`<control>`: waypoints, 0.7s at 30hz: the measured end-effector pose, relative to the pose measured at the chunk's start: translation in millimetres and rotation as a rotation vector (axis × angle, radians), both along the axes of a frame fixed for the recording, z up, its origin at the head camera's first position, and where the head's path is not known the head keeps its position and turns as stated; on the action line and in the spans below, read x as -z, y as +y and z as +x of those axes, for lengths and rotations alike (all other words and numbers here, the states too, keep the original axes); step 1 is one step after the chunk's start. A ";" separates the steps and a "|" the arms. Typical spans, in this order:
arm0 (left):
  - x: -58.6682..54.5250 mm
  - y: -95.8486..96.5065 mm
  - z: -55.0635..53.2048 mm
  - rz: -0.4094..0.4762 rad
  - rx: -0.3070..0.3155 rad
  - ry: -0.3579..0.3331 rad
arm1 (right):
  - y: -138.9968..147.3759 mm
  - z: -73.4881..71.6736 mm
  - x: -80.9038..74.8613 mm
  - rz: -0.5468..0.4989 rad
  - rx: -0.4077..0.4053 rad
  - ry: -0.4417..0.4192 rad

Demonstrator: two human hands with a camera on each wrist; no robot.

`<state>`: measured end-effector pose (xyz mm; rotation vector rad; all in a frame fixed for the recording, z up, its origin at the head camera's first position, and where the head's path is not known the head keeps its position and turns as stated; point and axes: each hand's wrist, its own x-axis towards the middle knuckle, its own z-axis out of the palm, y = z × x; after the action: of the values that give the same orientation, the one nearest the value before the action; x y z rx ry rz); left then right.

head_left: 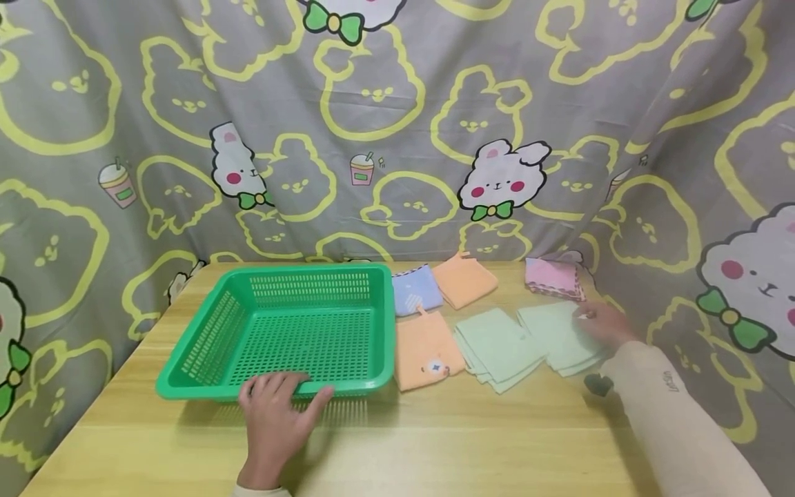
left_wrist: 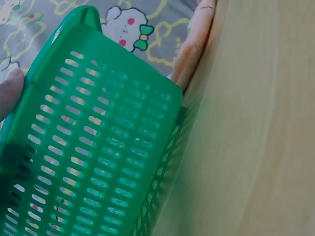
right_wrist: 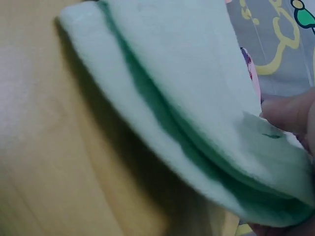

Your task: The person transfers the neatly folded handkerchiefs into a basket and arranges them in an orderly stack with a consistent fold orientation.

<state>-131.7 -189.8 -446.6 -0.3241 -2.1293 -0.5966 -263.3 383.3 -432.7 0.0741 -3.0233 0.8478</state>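
Observation:
A green plastic basket with slotted walls stands on the left of the table, nothing inside it. My left hand grips its front rim, fingers over the edge; the left wrist view shows the thumb at the rim of the slotted wall. On the right, my right hand pinches the edge of a folded pale green towel. Seen from the right wrist, that towel bends up toward the thumb, its layers parted along the fold. Fingers beneath are mostly hidden.
Beside it lies another folded pale green towel. Two orange towels and a blue one lie next to the basket. A pink folded cloth sits at the back right. A patterned curtain borders the table.

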 end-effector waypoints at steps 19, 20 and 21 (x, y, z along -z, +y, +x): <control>4.5 -1.8 -2.4 0.008 0.034 0.042 | 1.7 -4.0 -6.7 -0.105 0.109 0.054; 4.4 -2.1 -2.1 0.009 0.032 0.037 | 1.7 -4.3 -6.4 -0.105 0.111 0.054; 4.4 -2.3 -1.8 0.010 0.031 0.031 | 2.0 -4.6 -6.0 -0.103 0.113 0.059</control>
<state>-133.5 -192.1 -451.1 -0.3592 -2.0943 -0.6157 -267.8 385.3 -426.8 -0.0707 -2.8919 0.9707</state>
